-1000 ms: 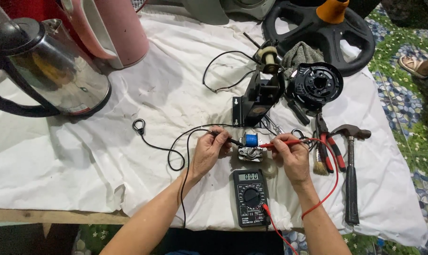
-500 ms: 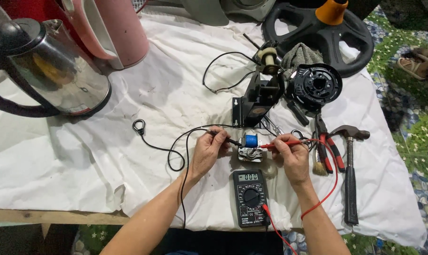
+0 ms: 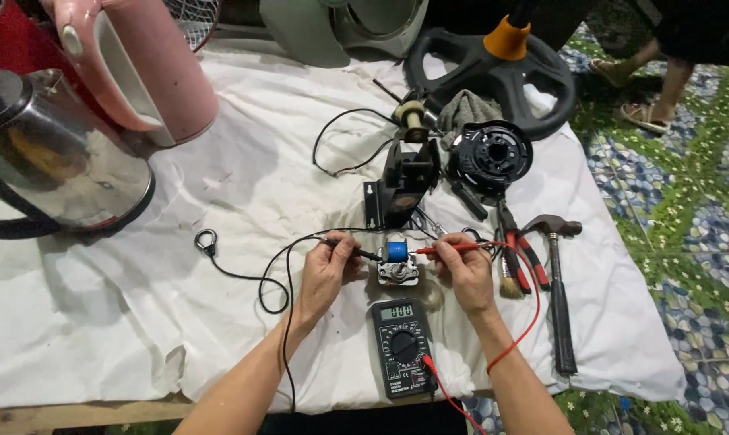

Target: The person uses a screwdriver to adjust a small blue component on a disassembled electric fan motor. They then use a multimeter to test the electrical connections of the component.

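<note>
Nearest the person, a black multimeter [image 3: 401,349] lay flat on the white cloth [image 3: 123,322], long axis running near-to-far, display end away from the person; red & black leads left its lower edge.

Just beyond it sat a small motor w/ a blue coil [image 3: 397,263], on the cloth btwn the two hands, coil uppermost. Left hand [image 3: 326,272] was pinched on the black probe [image 3: 353,249]; right hand [image 3: 466,270] was pinched on the red probe [image 3: 445,249]. Both probes lay roughly horizontal, long axes left-right, tips pointing inward at the coil from opposite sides. Fingers gripped the probe bodies, not the motor; the motor sat just beside the fingertips, whether touching couldn't be told.

Right of the right hand: a brush [image 3: 506,274], red-handled pliers [image 3: 519,251] & a hammer [image 3: 559,298], handle pointing toward the person, head away.

Farther: a black motor frame [image 3: 403,184] stood upright, a round black fan part [image 3: 491,155] to its right, a small spool [image 3: 414,122] behind.

Containers, far left: a steel kettle [image 3: 54,165] w/ lid on, contents hidden; a pink kettle [image 3: 143,68] behind it, inside not visible. At the far edge lay a black fan base [image 3: 493,76] w/ an orange collar.
</note>
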